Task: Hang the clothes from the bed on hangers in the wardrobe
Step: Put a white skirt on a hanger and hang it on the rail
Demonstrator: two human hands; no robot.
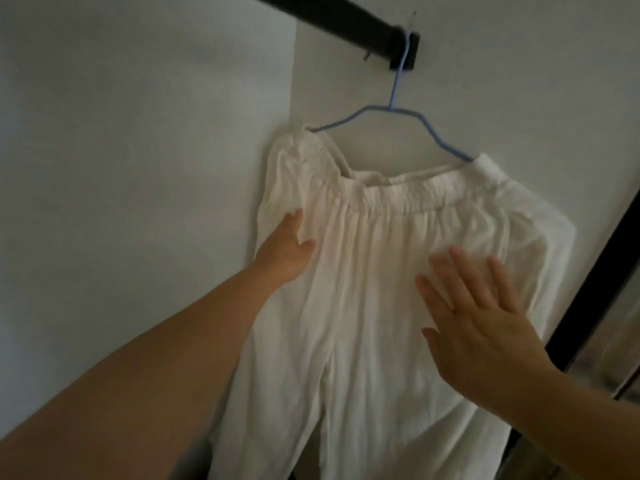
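With the white trousers (398,271) already on the blue hanger (394,109) hooked over the black rail (332,19) at upper right, the left hand (284,251) and right hand (485,320) lie flat and open, smoothing the cloth; other clothes are out of view.

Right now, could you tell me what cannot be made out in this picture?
- Head view: hem of the white garment, cut off by the bottom edge.
- Left hand: fingertips hidden in the fabric.
- Blue hanger: both ends covered by the waistband.
- Black rail: left end cut off by the top edge.
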